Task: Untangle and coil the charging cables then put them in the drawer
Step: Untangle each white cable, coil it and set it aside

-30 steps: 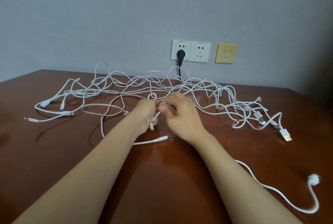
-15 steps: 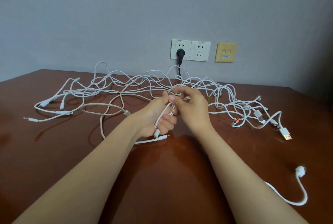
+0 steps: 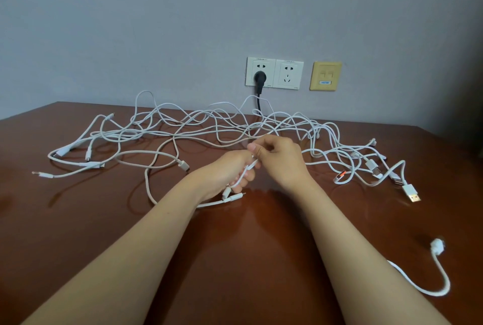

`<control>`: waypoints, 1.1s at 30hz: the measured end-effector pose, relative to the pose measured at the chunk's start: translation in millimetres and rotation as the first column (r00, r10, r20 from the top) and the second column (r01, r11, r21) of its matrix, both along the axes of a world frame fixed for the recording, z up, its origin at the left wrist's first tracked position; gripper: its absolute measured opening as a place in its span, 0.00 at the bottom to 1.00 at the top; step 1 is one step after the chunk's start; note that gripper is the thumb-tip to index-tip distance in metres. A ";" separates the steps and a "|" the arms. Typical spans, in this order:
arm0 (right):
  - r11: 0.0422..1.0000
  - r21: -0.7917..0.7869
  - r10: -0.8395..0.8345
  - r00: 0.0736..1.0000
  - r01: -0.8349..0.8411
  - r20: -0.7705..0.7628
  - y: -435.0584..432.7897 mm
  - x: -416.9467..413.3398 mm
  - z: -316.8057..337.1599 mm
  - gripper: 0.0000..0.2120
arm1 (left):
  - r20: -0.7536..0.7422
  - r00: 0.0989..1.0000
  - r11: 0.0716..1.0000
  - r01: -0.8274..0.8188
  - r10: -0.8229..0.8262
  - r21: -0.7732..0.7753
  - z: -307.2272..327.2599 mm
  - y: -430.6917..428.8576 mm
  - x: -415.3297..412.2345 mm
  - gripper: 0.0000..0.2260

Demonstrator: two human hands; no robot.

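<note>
A tangle of several white charging cables sprawls across the back of the brown wooden table. My left hand grips a folded white cable whose plug ends hang below its fingers. My right hand pinches the same cable just above the left hand, at the thumb and forefinger. One loose white cable end curls on the table at the near right, running under my right forearm. No drawer is in view.
A black plug sits in the white wall socket, its cord dropping behind the table. A yellow wall plate is beside it. USB plugs lie at the right of the tangle. The table's right edge is near.
Both hands rose from the table and closed together on the cable; the left hand turned palm up, gripping it. The loose cable end at the near right was dragged inward.
</note>
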State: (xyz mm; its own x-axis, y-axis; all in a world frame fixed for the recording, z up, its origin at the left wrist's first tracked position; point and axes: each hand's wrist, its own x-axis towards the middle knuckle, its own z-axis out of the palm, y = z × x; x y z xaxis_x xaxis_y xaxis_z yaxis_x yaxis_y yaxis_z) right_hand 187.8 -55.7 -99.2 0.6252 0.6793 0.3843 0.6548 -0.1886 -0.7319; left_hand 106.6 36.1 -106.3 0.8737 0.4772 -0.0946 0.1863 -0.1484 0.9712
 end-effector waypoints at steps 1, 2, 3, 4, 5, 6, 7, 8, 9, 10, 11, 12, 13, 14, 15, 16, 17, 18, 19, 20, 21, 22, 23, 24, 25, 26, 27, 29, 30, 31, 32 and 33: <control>1.000 -0.010 -0.011 1.000 0.011 0.002 -0.7 0.8 -0.3 0.07 | -0.018 1.000 0.999 0.010 -0.010 0.030 0.8 -3.1 -2.4 0.15; 1.000 -0.016 -0.021 1.000 0.022 0.005 -1.0 1.0 -0.1 0.07 | -0.034 0.999 0.999 0.018 -0.017 0.050 2.4 -6.1 -5.2 0.15; 0.999 -0.021 -0.033 0.999 0.033 0.010 -1.7 0.2 0.6 0.07 | -0.028 0.999 0.997 0.028 -0.026 0.065 3.9 -8.4 -7.1 0.15; 0.999 -0.028 -0.046 0.999 0.046 0.019 -2.5 -1.0 1.5 0.08 | -0.033 0.998 0.994 0.048 -0.046 0.093 4.3 -8.6 -8.1 0.15; 0.997 -0.036 -0.061 0.998 0.063 0.031 -3.2 -2.2 2.7 0.09 | -0.042 0.997 0.990 0.067 -0.062 0.124 5.5 -9.5 -9.3 0.15; 0.996 -0.047 -0.077 0.996 0.079 0.046 -4.1 -3.2 3.6 0.09 | -0.049 0.996 0.986 0.083 -0.076 0.144 7.0 -11.5 -10.6 0.15; 0.994 -0.059 -0.090 0.994 0.094 0.063 -5.0 -4.3 4.2 0.10 | -0.052 0.995 0.984 0.090 -0.083 0.157 7.9 -13.1 -11.3 0.15; 0.992 -0.070 -0.099 0.992 0.105 0.079 -5.3 -5.0 4.6 0.11 | -0.058 0.995 0.983 0.090 -0.082 0.157 9.1 -14.3 -11.5 0.15; 0.991 -0.076 -0.104 0.990 0.111 0.091 -5.7 -5.8 4.8 0.11 | -0.060 0.995 0.984 0.085 -0.077 0.158 10.4 -15.7 -12.0 0.15; 0.991 -0.076 -0.106 0.990 0.113 0.097 -5.7 -6.2 4.7 0.11 | -0.066 0.995 0.985 0.082 -0.073 0.151 11.0 -16.5 -12.7 0.15; 0.992 -0.065 -0.104 0.990 0.111 0.093 -5.4 -6.6 4.5 0.11 | -0.065 0.996 0.987 0.077 -0.068 0.141 11.2 -17.0 -13.8 0.14; 0.993 -0.046 -0.102 0.991 0.106 0.081 -5.2 -6.5 4.2 0.11 | -0.063 0.996 0.990 0.070 -0.063 0.123 10.9 -17.0 -14.5 0.12; 0.995 -0.024 -0.100 0.993 0.101 0.066 -4.8 -6.0 3.6 0.11 | -0.048 0.997 0.994 0.058 -0.053 0.093 11.4 -17.5 -14.8 0.11; 0.995 -0.002 -0.095 0.994 0.096 0.055 -4.2 -5.7 3.1 0.12 | -0.031 0.999 0.998 0.033 -0.031 0.057 11.6 -17.1 -14.7 0.11; 0.996 0.014 -0.088 0.995 0.087 0.051 -3.7 -5.9 2.7 0.13 | -0.014 1.000 1.000 -0.016 0.016 0.012 13.0 -16.6 -13.7 0.11; 0.997 0.016 -0.079 0.995 0.078 0.056 -3.0 -5.9 2.0 0.13 | -0.003 0.997 0.996 -0.083 0.082 -0.039 14.8 -14.9 -12.3 0.12; 0.997 0.002 -0.075 0.995 0.075 0.073 -2.4 -6.1 1.2 0.13 | 0.017 0.989 0.985 -0.144 0.146 -0.092 15.8 -12.2 -12.6 0.12; 0.997 -0.027 -0.075 0.992 0.078 0.098 -1.8 -6.5 0.4 0.13 | 0.042 0.979 0.971 -0.192 0.200 -0.144 16.4 -8.4 -13.9 0.13; 0.995 -0.059 -0.076 0.990 0.084 0.123 -2.1 -7.1 -0.3 0.13 | 0.067 0.964 0.952 -0.239 0.255 -0.190 17.4 -4.2 -14.6 0.14; 0.993 -0.082 -0.076 0.987 0.087 0.138 -2.3 -7.3 -1.0 0.12 | 0.085 0.948 0.934 -0.284 0.308 -0.216 18.8 -0.9 -14.5 0.14; 0.992 -0.096 -0.073 0.986 0.088 0.148 -2.7 -7.7 -1.2 0.12 | 0.098 0.928 0.915 -0.331 0.360 -0.229 20.8 0.9 -13.5 0.13; 0.991 -0.102 -0.070 0.985 0.087 0.155 -2.9 -8.3 -1.1 0.11 | 0.110 0.908 0.900 -0.373 0.404 -0.226 22.0 1.8 -12.4 0.13; 0.991 -0.101 -0.065 0.984 0.082 0.166 -2.6 -9.3 -0.9 0.10 | 0.126 0.890 0.888 -0.406 0.438 -0.214 22.2 2.3 -11.5 0.12; 0.993 -0.094 -0.056 0.982 0.074 0.181 -1.8 -10.4 -0.8 0.10 | 0.148 0.877 0.884 -0.429 0.457 -0.186 21.0 2.4 -11.3 0.12; 0.994 -0.086 -0.046 0.980 0.064 0.194 -1.1 -11.6 -1.0 0.09 | 0.174 0.866 0.882 -0.449 0.470 -0.144 19.3 2.7 -10.3 0.12; 0.995 -0.079 -0.038 0.978 0.055 0.206 -0.2 -12.9 -1.4 0.09 | 0.202 0.856 0.879 -0.469 0.477 -0.089 17.3 3.1 -8.8 0.12; 0.996 -0.072 -0.027 0.976 0.044 0.217 0.3 -14.5 -2.0 0.09 | 0.233 0.848 0.874 -0.484 0.477 -0.027 15.8 3.1 -7.3 0.12; 0.998 -0.067 0.005 0.971 0.011 0.240 2.5 -17.0 -4.2 0.08 | 0.283 0.841 0.862 -0.500 0.462 0.079 13.1 2.4 -5.9 0.12; 0.998 -0.068 0.024 0.969 -0.007 0.246 3.9 -18.2 -5.4 0.08 | 0.287 0.843 0.860 -0.500 0.455 0.104 12.0 1.0 -5.9 0.12; 0.997 -0.068 0.042 0.967 -0.025 0.251 5.1 -19.3 -6.4 0.08 | 0.291 0.843 0.857 -0.501 0.452 0.119 11.5 -1.2 -6.7 0.12; 0.997 -0.071 0.055 0.965 -0.038 0.258 6.2 -20.2 -7.3 0.09 | 0.296 0.841 0.852 -0.506 0.453 0.132 11.0 -3.0 -7.3 0.12; 0.996 -0.082 0.066 0.961 -0.045 0.269 6.9 -21.1 -7.8 0.09 | 0.300 0.841 0.848 -0.508 0.450 0.153 10.4 -4.2 -7.1 0.11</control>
State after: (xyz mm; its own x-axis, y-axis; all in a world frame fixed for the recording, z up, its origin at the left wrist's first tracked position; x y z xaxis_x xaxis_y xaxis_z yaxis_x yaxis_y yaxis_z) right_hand 166.7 -48.7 -107.1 0.4647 0.7433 0.4813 0.8379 -0.1934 -0.5104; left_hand 99.5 31.9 -96.0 0.5099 0.8243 0.2460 0.0517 -0.3148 0.9477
